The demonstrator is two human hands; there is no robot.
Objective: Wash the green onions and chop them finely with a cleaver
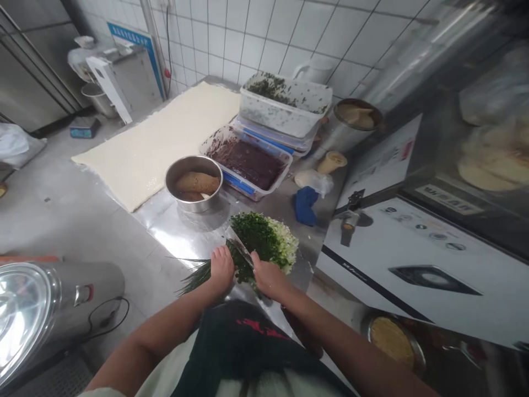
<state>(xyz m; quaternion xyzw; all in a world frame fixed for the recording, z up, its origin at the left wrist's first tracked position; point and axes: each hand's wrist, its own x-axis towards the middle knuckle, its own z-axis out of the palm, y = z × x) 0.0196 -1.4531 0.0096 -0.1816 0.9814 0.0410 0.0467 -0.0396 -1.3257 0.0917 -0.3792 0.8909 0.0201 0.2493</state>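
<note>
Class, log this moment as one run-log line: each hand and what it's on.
left hand: on chives | right hand: gripping knife | beside: chopped greens | surface: steel counter

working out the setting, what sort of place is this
Likely a commercial kitchen or small bakery: a big sheet of rolled dough on a stainless steel worktable, a plastic tub of dark paste, and white-tiled walls.

The view comes from a camera worn on the person's head, facing forward and steeply down. The left hand [222,269] and right hand [268,277] sit close at 6 o'clock, while the steel counter [182,231] stretches toward a white tiled wall [256,49] at 12 o'clock.
</note>
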